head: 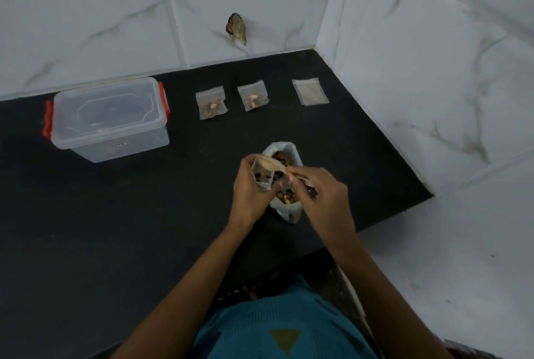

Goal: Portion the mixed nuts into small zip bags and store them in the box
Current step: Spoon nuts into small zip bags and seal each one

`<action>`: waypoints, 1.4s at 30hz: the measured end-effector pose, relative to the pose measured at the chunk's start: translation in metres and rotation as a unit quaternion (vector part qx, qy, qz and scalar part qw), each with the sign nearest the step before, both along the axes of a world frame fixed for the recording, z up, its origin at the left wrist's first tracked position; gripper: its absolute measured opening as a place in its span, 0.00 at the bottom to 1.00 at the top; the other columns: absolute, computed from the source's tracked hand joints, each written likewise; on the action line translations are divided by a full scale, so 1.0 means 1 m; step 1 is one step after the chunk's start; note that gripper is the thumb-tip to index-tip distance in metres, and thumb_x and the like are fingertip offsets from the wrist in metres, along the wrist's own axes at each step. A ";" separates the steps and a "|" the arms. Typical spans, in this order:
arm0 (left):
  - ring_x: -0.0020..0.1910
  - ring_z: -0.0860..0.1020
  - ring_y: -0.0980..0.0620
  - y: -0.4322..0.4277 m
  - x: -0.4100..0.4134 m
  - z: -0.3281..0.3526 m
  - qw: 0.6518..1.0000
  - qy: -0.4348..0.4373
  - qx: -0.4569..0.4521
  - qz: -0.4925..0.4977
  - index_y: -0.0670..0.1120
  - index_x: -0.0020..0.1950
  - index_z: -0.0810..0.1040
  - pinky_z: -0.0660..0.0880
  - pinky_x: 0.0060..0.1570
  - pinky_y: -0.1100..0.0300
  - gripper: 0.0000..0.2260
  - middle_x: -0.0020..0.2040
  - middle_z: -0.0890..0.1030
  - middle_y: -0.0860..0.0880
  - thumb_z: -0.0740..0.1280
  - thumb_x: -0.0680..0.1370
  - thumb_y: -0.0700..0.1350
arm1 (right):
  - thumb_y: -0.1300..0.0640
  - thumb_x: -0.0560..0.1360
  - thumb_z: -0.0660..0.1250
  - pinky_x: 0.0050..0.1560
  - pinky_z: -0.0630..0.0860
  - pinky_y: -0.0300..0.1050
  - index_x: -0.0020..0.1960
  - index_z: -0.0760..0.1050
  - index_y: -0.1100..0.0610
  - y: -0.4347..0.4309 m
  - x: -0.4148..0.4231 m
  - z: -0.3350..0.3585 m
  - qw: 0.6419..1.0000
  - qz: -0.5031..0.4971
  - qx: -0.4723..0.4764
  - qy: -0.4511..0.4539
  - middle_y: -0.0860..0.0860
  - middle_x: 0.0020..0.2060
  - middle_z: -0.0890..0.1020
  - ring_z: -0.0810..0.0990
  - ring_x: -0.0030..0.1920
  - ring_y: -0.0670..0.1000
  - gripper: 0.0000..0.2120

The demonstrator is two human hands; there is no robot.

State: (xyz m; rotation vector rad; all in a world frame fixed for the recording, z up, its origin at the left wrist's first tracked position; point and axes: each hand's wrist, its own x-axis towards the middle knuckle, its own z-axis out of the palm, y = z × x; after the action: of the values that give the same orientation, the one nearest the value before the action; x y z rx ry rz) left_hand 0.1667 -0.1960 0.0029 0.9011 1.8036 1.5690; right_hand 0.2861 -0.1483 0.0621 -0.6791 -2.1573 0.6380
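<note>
left grip (pixel 250 185) pinching small zip bag (pixel 261 175) mouth-up | right grip (pixel 323 194) clamping spoon (pixel 273 166), bowl tipping leftward into it | nut sack (pixel 289 212) standing just beneath | box (pixel 109 118) waiting well left, left grip nearer

Black counter (pixel 86 228) being bounded by marbled white tiles (pixel 86 12); brownish scrap (pixel 237 29) being seen stuck on tiles; teal garment (pixel 274 327) below.

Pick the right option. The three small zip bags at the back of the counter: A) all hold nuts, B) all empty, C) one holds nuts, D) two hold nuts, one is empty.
D: the left bag and middle bag hold nuts; the right bag lies flat and empty.
</note>
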 end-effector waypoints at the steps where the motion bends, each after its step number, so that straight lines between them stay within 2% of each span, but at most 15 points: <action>1: 0.55 0.74 0.61 0.000 0.000 0.000 1.000 -0.001 0.002 -0.001 0.54 0.57 0.65 0.71 0.53 0.66 0.25 0.54 0.72 0.60 0.75 0.68 0.44 | 0.58 0.72 0.63 0.41 0.76 0.39 0.48 0.79 0.65 0.000 0.000 0.001 1.000 0.000 -0.011 0.005 0.56 0.38 0.82 0.81 0.37 0.51 0.12; 5: 0.57 0.74 0.54 0.001 0.001 0.000 1.000 0.001 0.009 -0.002 0.55 0.58 0.65 0.72 0.56 0.60 0.25 0.54 0.73 0.58 0.75 0.68 0.43 | 0.58 0.72 0.63 0.40 0.76 0.39 0.48 0.79 0.65 -0.001 0.002 0.002 1.000 0.006 -0.001 -0.003 0.56 0.38 0.82 0.80 0.36 0.51 0.12; 7: 0.55 0.75 0.55 0.001 0.001 0.000 1.000 0.014 0.012 -0.001 0.53 0.58 0.65 0.73 0.55 0.59 0.25 0.53 0.73 0.57 0.74 0.69 0.41 | 0.57 0.72 0.62 0.41 0.76 0.39 0.47 0.79 0.65 -0.002 0.001 0.002 1.000 0.010 0.014 -0.024 0.56 0.38 0.82 0.80 0.37 0.50 0.12; 11: 0.51 0.74 0.58 0.003 -0.001 0.002 1.000 0.017 0.006 -0.001 0.54 0.58 0.65 0.75 0.52 0.59 0.26 0.51 0.72 0.58 0.73 0.68 0.37 | 0.56 0.72 0.61 0.47 0.72 0.34 0.47 0.79 0.64 -0.009 -0.004 0.000 0.999 0.027 0.006 -0.047 0.56 0.38 0.83 0.78 0.41 0.45 0.13; 12: 0.52 0.74 0.58 0.003 -0.001 0.003 1.000 0.017 0.007 -0.001 0.54 0.58 0.65 0.75 0.52 0.60 0.26 0.51 0.72 0.59 0.74 0.68 0.38 | 0.56 0.72 0.61 0.46 0.74 0.34 0.47 0.79 0.64 -0.008 -0.003 0.001 0.999 0.022 -0.007 -0.034 0.55 0.39 0.83 0.79 0.40 0.44 0.14; 16: 0.55 0.73 0.58 0.003 0.000 0.003 1.000 0.013 0.005 -0.004 0.53 0.59 0.65 0.72 0.54 0.64 0.26 0.53 0.72 0.59 0.75 0.68 0.42 | 0.56 0.73 0.61 0.38 0.79 0.39 0.49 0.79 0.65 0.000 0.000 0.006 1.000 -0.003 -0.012 0.009 0.56 0.39 0.83 0.82 0.38 0.50 0.14; 19: 0.58 0.73 0.55 0.003 0.001 0.000 1.000 0.021 0.000 -0.006 0.52 0.59 0.65 0.73 0.58 0.59 0.26 0.55 0.72 0.56 0.75 0.68 0.42 | 0.56 0.73 0.61 0.36 0.80 0.44 0.48 0.79 0.65 0.002 0.002 0.007 1.000 -0.002 0.003 0.006 0.57 0.39 0.83 0.82 0.37 0.52 0.14; 21: 0.59 0.73 0.54 0.003 0.001 -0.001 1.000 0.018 0.000 -0.007 0.53 0.59 0.65 0.73 0.58 0.56 0.28 0.56 0.72 0.54 0.76 0.66 0.45 | 0.57 0.73 0.62 0.36 0.80 0.44 0.48 0.79 0.66 0.003 0.003 0.005 1.000 -0.001 0.005 0.011 0.57 0.38 0.83 0.82 0.36 0.52 0.14; 24: 0.58 0.73 0.55 0.003 0.003 0.002 1.000 0.002 0.000 -0.007 0.54 0.59 0.65 0.73 0.57 0.59 0.30 0.56 0.73 0.56 0.74 0.62 0.55 | 0.58 0.72 0.63 0.40 0.77 0.43 0.48 0.79 0.65 0.002 0.003 -0.001 1.000 0.003 -0.005 0.013 0.57 0.39 0.83 0.82 0.37 0.52 0.12; 27: 0.57 0.73 0.59 0.003 0.003 0.005 1.000 0.000 0.002 -0.009 0.53 0.59 0.65 0.73 0.55 0.64 0.30 0.55 0.72 0.57 0.74 0.62 0.55 | 0.59 0.72 0.63 0.43 0.77 0.40 0.49 0.79 0.65 0.002 0.004 -0.006 1.000 -0.003 -0.015 0.012 0.57 0.39 0.83 0.82 0.38 0.50 0.12; 32: 0.58 0.73 0.55 0.004 0.002 0.001 1.000 0.005 -0.002 -0.012 0.52 0.59 0.65 0.71 0.54 0.64 0.27 0.57 0.72 0.55 0.76 0.67 0.45 | 0.57 0.73 0.63 0.44 0.74 0.25 0.50 0.79 0.65 0.006 0.006 -0.005 0.998 -0.008 -0.054 0.040 0.57 0.41 0.82 0.78 0.45 0.45 0.14; 36: 0.57 0.71 0.58 0.006 0.003 0.004 1.000 -0.006 -0.019 -0.008 0.50 0.62 0.64 0.69 0.50 0.73 0.28 0.59 0.71 0.54 0.75 0.68 0.43 | 0.56 0.73 0.63 0.44 0.74 0.25 0.51 0.78 0.65 0.004 0.005 -0.007 0.996 -0.019 -0.073 0.055 0.49 0.43 0.79 0.77 0.46 0.39 0.14; 39: 0.53 0.71 0.63 0.007 0.002 0.005 1.000 -0.009 -0.019 -0.008 0.50 0.61 0.63 0.69 0.47 0.78 0.28 0.57 0.70 0.56 0.75 0.68 0.41 | 0.59 0.73 0.65 0.43 0.74 0.26 0.53 0.77 0.60 0.005 0.005 -0.008 0.986 -0.028 -0.143 0.075 0.47 0.42 0.79 0.79 0.43 0.35 0.10; 42: 0.53 0.71 0.63 0.007 0.000 0.003 1.000 -0.009 -0.016 -0.004 0.51 0.60 0.63 0.69 0.47 0.78 0.27 0.56 0.71 0.56 0.75 0.68 0.41 | 0.64 0.73 0.66 0.41 0.74 0.26 0.53 0.76 0.59 0.007 0.006 -0.005 0.981 -0.041 -0.173 0.082 0.42 0.40 0.79 0.79 0.40 0.33 0.09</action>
State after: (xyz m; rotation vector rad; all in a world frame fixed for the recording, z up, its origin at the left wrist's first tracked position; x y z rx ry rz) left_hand 0.1672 -0.1891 0.0063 0.8768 1.8057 1.5341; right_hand 0.2924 -0.1418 0.0568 -0.8604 -1.8744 1.0023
